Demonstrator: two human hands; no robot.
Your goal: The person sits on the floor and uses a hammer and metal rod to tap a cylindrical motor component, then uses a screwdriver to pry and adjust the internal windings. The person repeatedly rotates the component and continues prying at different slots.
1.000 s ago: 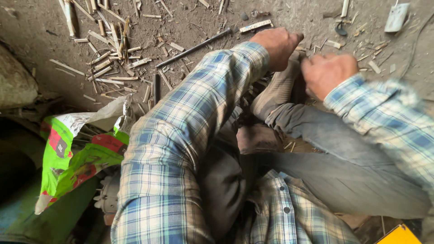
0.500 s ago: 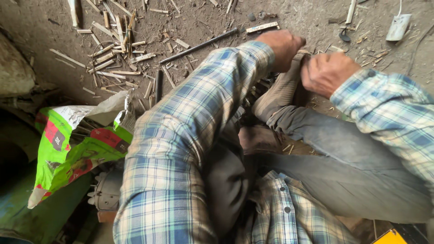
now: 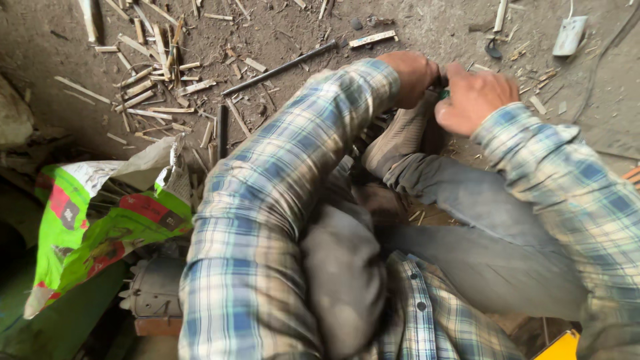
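- Green-handled small tool (image 3: 443,93), barely visible between both fists; looks light and stiff; best held by its handle
- left hand (image 3: 415,75) clenched on it; right hand (image 3: 475,100) clenched beside, touching

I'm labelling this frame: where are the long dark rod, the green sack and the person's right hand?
Long dark rod (image 3: 280,68), head view, mid-length.
Green sack (image 3: 100,227), head view, its printed side.
Right hand (image 3: 475,100), head view, back of the hand.

Dirt floor (image 3: 300,27) strewn with wood splinters (image 3: 153,73), dark rod (image 3: 280,67).
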